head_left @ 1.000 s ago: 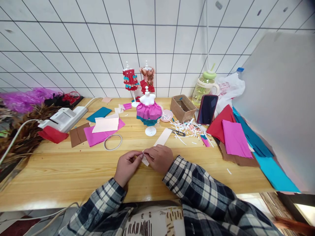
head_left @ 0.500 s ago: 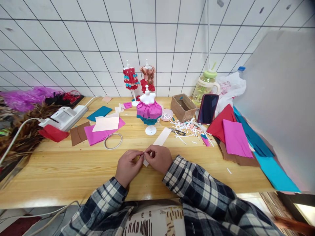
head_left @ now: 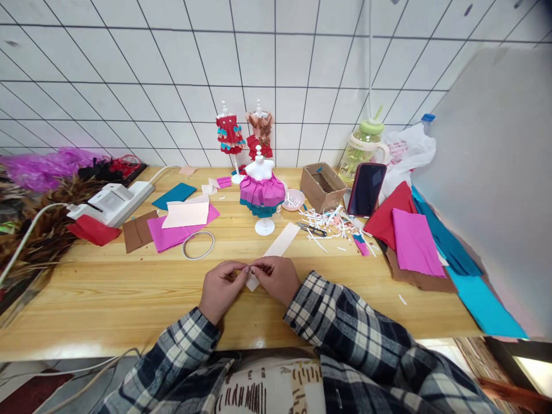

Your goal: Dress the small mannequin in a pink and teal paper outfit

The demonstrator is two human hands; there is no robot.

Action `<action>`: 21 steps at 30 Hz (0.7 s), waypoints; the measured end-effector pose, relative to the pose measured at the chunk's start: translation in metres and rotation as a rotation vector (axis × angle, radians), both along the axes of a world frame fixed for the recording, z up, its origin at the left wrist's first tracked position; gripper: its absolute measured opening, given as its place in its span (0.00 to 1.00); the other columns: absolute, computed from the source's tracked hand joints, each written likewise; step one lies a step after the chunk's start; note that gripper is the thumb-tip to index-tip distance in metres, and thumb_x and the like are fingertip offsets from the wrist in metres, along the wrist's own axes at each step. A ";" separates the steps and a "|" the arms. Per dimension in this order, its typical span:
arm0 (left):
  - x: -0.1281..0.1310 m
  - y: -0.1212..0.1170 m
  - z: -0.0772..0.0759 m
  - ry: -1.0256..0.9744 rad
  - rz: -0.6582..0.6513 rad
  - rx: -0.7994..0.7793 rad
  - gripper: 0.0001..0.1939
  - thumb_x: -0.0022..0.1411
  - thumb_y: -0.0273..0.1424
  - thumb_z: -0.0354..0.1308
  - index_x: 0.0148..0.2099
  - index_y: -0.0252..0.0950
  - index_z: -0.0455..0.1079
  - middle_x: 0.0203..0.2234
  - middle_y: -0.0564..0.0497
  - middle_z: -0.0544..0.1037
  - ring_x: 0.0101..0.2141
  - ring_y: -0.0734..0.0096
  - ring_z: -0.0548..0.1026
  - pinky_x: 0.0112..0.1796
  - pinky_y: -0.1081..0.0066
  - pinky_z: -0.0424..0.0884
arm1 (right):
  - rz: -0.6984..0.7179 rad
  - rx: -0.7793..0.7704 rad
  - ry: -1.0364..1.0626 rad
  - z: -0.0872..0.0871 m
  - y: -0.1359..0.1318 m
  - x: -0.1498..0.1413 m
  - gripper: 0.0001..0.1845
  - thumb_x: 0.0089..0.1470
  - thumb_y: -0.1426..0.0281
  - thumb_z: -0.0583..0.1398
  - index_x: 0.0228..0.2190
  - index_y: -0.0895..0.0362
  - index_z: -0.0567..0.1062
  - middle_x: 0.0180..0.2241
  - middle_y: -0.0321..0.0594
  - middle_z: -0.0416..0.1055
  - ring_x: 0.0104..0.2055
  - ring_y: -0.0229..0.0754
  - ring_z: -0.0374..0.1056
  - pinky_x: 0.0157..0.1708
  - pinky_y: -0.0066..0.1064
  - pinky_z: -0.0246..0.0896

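Observation:
A pale cream crepe paper strip [head_left: 282, 240] lies slantwise on the table in front of me. My left hand [head_left: 219, 288] and my right hand [head_left: 279, 279] meet over its near end. Thumb and forefinger of each are pinched together, the fingertips touching at the strip's left edge. Whatever small fold they grip there is hard to see. Just beyond the strip stands a small white dress form [head_left: 260, 169] wearing a ruffled magenta and teal paper skirt [head_left: 262, 192]. Thread snips [head_left: 312, 229] lie by the strip's far end.
Behind stand two more dressed forms [head_left: 228, 135]. To the right are a cardboard box [head_left: 321, 192], paper scraps [head_left: 334, 221], a phone [head_left: 367, 190], a bottle [head_left: 362, 144] and coloured paper [head_left: 418, 241]. Leftward lie a ring [head_left: 198, 257], more paper [head_left: 185, 214] and a power strip [head_left: 112, 204].
Both hands have shifted slightly left, still pinching together. The strip's near end has moved a little left with them. The camera view has tilted slightly.

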State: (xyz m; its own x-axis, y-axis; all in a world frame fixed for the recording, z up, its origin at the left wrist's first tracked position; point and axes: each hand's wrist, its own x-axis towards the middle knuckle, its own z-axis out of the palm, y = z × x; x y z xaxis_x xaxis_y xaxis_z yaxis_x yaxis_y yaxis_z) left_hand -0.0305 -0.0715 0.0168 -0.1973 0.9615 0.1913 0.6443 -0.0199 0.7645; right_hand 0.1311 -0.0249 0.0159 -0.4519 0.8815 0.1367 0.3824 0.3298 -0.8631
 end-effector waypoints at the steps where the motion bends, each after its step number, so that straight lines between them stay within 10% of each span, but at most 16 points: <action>1: -0.001 0.001 0.000 -0.017 0.002 -0.011 0.13 0.57 0.40 0.58 0.31 0.37 0.77 0.26 0.50 0.81 0.26 0.69 0.76 0.29 0.71 0.71 | 0.010 0.024 -0.034 0.001 0.000 0.001 0.10 0.57 0.67 0.59 0.36 0.53 0.81 0.31 0.34 0.79 0.30 0.36 0.72 0.31 0.26 0.63; 21: -0.003 0.004 0.000 0.001 0.001 -0.072 0.13 0.55 0.39 0.57 0.32 0.37 0.79 0.26 0.50 0.82 0.26 0.68 0.77 0.27 0.73 0.72 | 0.089 0.179 -0.241 0.005 0.000 0.004 0.12 0.61 0.65 0.57 0.41 0.49 0.79 0.36 0.34 0.80 0.36 0.39 0.73 0.35 0.29 0.60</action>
State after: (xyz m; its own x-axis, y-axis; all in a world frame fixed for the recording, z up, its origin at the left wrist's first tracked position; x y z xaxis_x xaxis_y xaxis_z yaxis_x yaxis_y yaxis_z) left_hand -0.0332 -0.0674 0.0163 -0.1977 0.9727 0.1220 0.6454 0.0355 0.7630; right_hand 0.1353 -0.0244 0.0207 -0.5645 0.8087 0.1652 0.5320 0.5096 -0.6763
